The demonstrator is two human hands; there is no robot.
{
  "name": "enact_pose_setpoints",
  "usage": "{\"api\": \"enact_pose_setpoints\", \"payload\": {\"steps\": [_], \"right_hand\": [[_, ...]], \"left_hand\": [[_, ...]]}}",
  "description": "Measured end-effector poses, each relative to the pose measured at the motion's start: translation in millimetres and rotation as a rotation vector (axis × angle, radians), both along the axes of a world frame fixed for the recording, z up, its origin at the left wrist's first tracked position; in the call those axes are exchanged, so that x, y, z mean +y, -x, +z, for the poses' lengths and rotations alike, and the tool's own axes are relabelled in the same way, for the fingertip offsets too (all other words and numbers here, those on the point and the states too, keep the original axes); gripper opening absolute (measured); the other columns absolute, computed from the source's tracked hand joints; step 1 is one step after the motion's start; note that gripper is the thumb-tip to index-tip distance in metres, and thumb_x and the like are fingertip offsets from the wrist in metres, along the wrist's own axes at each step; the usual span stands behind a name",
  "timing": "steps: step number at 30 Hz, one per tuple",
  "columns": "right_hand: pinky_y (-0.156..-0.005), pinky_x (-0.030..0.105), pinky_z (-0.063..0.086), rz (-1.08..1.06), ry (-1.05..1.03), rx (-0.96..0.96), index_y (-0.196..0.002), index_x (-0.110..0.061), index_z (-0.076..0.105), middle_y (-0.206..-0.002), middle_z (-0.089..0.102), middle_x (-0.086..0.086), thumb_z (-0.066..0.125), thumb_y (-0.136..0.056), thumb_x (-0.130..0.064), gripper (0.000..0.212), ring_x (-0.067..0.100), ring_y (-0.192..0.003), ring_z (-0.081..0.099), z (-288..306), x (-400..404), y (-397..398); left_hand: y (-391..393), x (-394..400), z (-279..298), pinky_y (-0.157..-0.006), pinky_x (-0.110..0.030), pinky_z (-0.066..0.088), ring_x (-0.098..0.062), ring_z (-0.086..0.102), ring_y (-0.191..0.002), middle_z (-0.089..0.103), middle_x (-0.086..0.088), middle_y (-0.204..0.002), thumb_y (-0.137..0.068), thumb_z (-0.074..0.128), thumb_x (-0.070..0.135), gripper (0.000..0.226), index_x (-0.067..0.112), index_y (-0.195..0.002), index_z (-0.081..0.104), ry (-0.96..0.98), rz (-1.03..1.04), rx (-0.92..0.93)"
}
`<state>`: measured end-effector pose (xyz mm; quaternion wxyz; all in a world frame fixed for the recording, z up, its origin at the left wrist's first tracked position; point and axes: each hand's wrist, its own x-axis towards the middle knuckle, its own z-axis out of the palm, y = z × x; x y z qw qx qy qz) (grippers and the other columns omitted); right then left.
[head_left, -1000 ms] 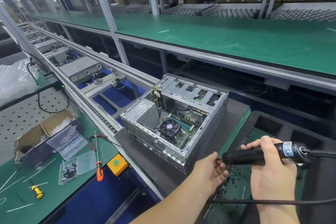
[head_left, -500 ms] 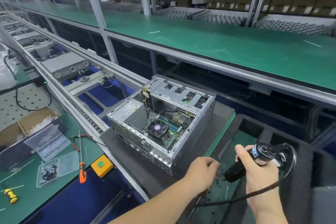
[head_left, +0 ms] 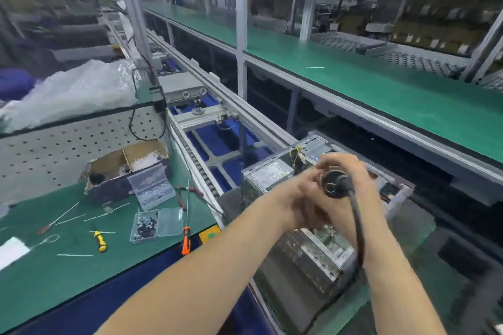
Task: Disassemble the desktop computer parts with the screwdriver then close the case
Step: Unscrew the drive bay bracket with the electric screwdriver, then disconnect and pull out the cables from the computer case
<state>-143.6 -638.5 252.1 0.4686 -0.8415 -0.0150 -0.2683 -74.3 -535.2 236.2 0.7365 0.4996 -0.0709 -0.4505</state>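
Frame was motion-blurred, most of all around the hands.

Counter point(head_left: 68, 261) was topped with a green mat, dark blue along its near edge. On it lay a torn cardboard box point(head_left: 128, 168), a clear lidded case point(head_left: 151, 190) leaning against the box, an open clear tray point(head_left: 156, 225) holding small dark screws, a small yellow-handled driver point(head_left: 99, 241), a long thin orange-handled driver point(head_left: 186, 228), red-handled pliers point(head_left: 187, 193) and scattered white ties. A white pegboard point(head_left: 54, 152) stood behind the counter, with crumpled clear plastic point(head_left: 73, 90) on top.

A roller conveyor point(head_left: 206, 141) with a grey metal frame and blue panels ran away from the viewer, right of the counter. The open computer case point(head_left: 307, 255) lay on its side beside the conveyor, interior up, silver power supply at its far left corner. A long green shelf point(head_left: 381, 84) ran beyond it on grey uprights. Racks of cartons stood at the back.

Both hands met over the case. Right hand point(head_left: 351, 171) had its fingers curled round the black electric screwdriver point(head_left: 333, 183), butt end toward the camera, black cord point(head_left: 359, 234) hanging down over the right wrist. Left hand point(head_left: 307, 193) sat against the tool's front end. Too blurred to tell whether its fingers gripped anything.
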Motion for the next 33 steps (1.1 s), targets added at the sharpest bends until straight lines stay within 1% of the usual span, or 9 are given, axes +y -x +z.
{"api": "enact_pose_setpoints", "payload": {"steps": [3,6,10,13,18,23,26,30,33], "right_hand": [[-0.114,0.017,0.028,0.219,0.159,0.258,-0.139,-0.031,0.061,-0.15,0.041,-0.019,0.075,-0.088,-0.004,0.059,0.001,-0.142,0.037,-14.6,45.4,-49.4],[-0.096,0.005,0.041,0.391,-0.105,0.503,-0.141,-0.045,0.056,-0.132,0.063,-0.028,0.05,-0.103,-0.002,0.058,-0.007,-0.126,0.058,-38.7,110.5,-97.3],[-0.08,0.029,0.062,0.314,-0.262,0.692,-0.129,-0.023,0.068,-0.126,0.07,0.006,0.037,-0.093,0.014,0.06,0.02,-0.101,0.072,-83.2,216.8,-168.8],[-0.061,0.025,0.057,0.306,-0.228,0.857,-0.117,-0.019,0.067,-0.118,0.072,0.008,0.052,-0.101,-0.009,0.025,0.019,-0.092,0.07,-125.3,301.7,-217.5],[-0.06,0.016,0.042,0.411,0.064,0.945,-0.098,-0.024,0.059,-0.092,0.065,-0.003,0.071,-0.09,-0.019,0.015,0.017,-0.086,0.064,-215.1,424.4,-264.2],[-0.093,0.035,0.051,0.392,0.155,1.083,-0.127,-0.017,0.055,-0.124,0.069,0.014,0.065,-0.091,-0.016,0.037,0.032,-0.115,0.065,-294.5,493.0,-271.4],[-0.084,0.034,0.047,0.396,0.213,1.111,-0.124,-0.017,0.057,-0.121,0.07,0.013,0.064,-0.095,-0.024,0.03,0.032,-0.112,0.066,-319.9,506.4,-277.9],[-0.084,0.036,0.052,0.368,0.28,1.064,-0.123,-0.013,0.064,-0.115,0.072,0.014,0.06,-0.099,-0.027,0.028,0.034,-0.107,0.068,-336.4,521.7,-287.2],[-0.086,0.04,0.056,0.361,0.299,1.081,-0.118,-0.009,0.066,-0.113,0.072,0.018,0.058,-0.098,-0.024,0.026,0.037,-0.105,0.068,-330.7,527.3,-289.7]], "left_hand": [[-47.7,65.8,-11.6,-0.089,-0.034,0.052,-0.023,0.07,-0.088,0.074,-0.006,-0.098,-0.094,0.064,0.043,0.03,0.014,-0.102,0.069,-0.005,0.26,0.158],[-100.3,148.2,-46.1,-0.095,-0.042,0.047,-0.032,0.06,-0.106,0.065,-0.018,-0.119,-0.099,0.057,0.042,0.033,0.013,-0.115,0.062,-0.095,0.44,0.131],[-156.3,269.8,-103.0,-0.089,-0.047,0.054,-0.033,0.065,-0.095,0.069,-0.022,-0.106,-0.099,0.06,0.033,0.03,0.007,-0.112,0.063,-0.201,0.558,0.122],[-183.1,349.5,-140.8,-0.064,-0.038,0.061,-0.026,0.071,-0.075,0.075,-0.018,-0.094,-0.1,0.061,0.025,0.023,0.006,-0.111,0.067,-0.34,0.568,0.051],[-200.1,447.5,-212.0,-0.065,-0.037,0.054,-0.023,0.067,-0.07,0.075,-0.013,-0.093,-0.091,0.074,0.013,0.01,0.013,-0.098,0.068,-0.652,0.698,-0.002],[-208.8,506.9,-273.5,-0.068,-0.039,0.057,-0.024,0.066,-0.071,0.07,-0.004,-0.072,-0.078,0.082,0.012,0.019,0.021,-0.073,0.066,-0.988,0.695,-0.025],[-216.2,523.2,-298.4,-0.074,-0.048,0.062,-0.032,0.074,-0.081,0.075,-0.014,-0.087,-0.08,0.079,0.016,0.013,0.017,-0.081,0.067,-1.075,0.658,0.034],[-224.8,529.2,-317.1,-0.07,-0.031,0.053,-0.03,0.071,-0.087,0.076,-0.01,-0.089,-0.082,0.074,0.02,0.007,0.019,-0.077,0.07,-1.252,0.565,-0.059],[-225.8,526.6,-315.7,-0.076,-0.033,0.049,-0.031,0.068,-0.098,0.075,-0.009,-0.104,-0.087,0.07,0.02,0.017,0.018,-0.103,0.073,-1.326,0.578,-0.114]]}}
